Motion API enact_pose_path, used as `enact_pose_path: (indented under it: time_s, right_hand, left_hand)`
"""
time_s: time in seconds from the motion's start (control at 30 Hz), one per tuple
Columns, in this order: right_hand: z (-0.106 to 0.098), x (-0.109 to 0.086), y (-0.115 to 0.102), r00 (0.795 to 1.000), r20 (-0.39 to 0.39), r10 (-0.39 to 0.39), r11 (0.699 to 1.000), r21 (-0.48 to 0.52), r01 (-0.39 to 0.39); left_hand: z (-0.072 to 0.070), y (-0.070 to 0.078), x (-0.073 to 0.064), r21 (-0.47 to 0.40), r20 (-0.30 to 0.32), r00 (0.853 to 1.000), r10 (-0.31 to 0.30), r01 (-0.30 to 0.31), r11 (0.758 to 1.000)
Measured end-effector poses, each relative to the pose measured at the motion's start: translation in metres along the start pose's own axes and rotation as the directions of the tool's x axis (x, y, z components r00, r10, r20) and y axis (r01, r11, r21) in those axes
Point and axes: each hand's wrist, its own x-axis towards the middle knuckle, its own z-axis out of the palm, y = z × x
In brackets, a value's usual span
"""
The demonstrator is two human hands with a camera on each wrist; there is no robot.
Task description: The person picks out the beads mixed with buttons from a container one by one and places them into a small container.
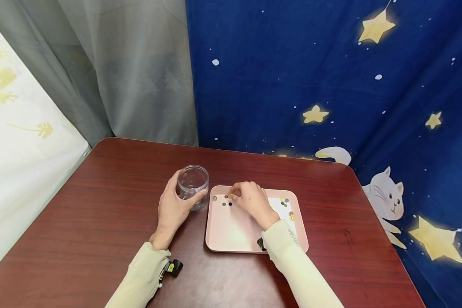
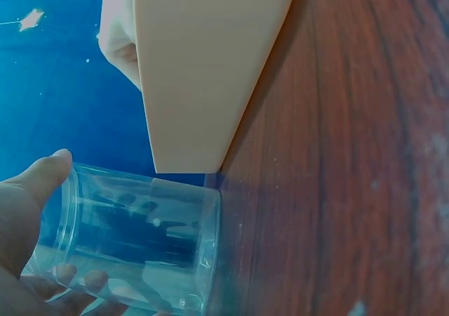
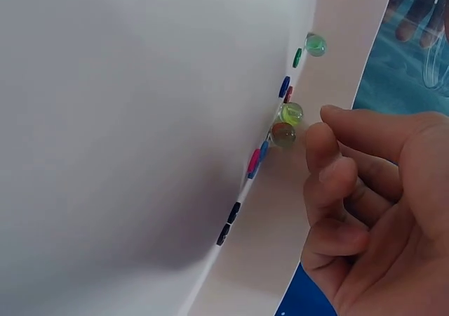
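Observation:
My left hand (image 1: 186,191) grips a clear, empty plastic jar (image 1: 193,185) that stands on the table just left of a pink tray (image 1: 231,231). In the left wrist view my thumb and fingers (image 2: 62,168) wrap the jar (image 2: 140,242), which sits against the tray's corner (image 2: 203,84). My right hand (image 1: 235,194) hovers over the tray's far left corner, fingers curled. Its fingertips (image 3: 319,144) are close beside an orange bead (image 3: 283,134) and a yellow-green bead (image 3: 291,112). I see nothing pinched between them.
More small coloured beads (image 1: 284,201) lie at the tray's far right, one green bead (image 3: 316,45) near the far wall. The dark red wooden table (image 1: 100,205) has rounded corners. Curtains hang close behind it, blue with stars (image 1: 312,77) and grey (image 1: 131,68).

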Motion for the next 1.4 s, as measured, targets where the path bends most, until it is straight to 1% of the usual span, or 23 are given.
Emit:
enact_pose_path:
  time_s: [0.23, 0.6, 0.73, 0.87, 1.0, 1.4]
  right_hand:
    - [0.0041, -0.0021, -0.0019, 1.000, 0.014, 0.000, 1.000, -0.008, 0.000]
    - [0.0062, -0.0010, 0.0002, 1.000, 0.025, 0.002, 1.000, -0.030, -0.001]
    - [0.0078, -0.0012, 0.0018, 1.000, 0.010, -0.010, 0.999, -0.033, 0.010]
    - [0.0086, -0.0006, 0.0021, 0.999, -0.003, -0.039, 0.999, -0.038, 0.039]
    - [0.0081, 0.0002, 0.0015, 0.998, -0.001, -0.056, 0.998, -0.039, 0.056]
    - [0.0087, 0.0003, 0.0022, 1.000, 0.015, -0.026, 0.997, -0.078, 0.027]
  left_hand:
    - [-0.0022, -0.0006, -0.0013, -0.001, 0.008, 1.000, -0.005, 0.005, 1.000]
    - [0.0006, 0.0002, -0.0002, 0.008, -0.001, 1.000, -0.011, 0.011, 1.000]
    - [0.0010, 0.0011, -0.0001, 0.007, 0.005, 1.000, -0.014, 0.014, 1.000]
    - [0.0003, 0.0019, 0.0003, 0.001, 0.006, 1.000, -0.013, 0.013, 1.000]
    - [-0.0002, 0.0020, 0.0007, 0.000, 0.008, 1.000, -0.012, 0.012, 1.000]
    - [0.0006, 0.0022, 0.0014, -0.005, 0.007, 1.000, -0.011, 0.011, 1.000]
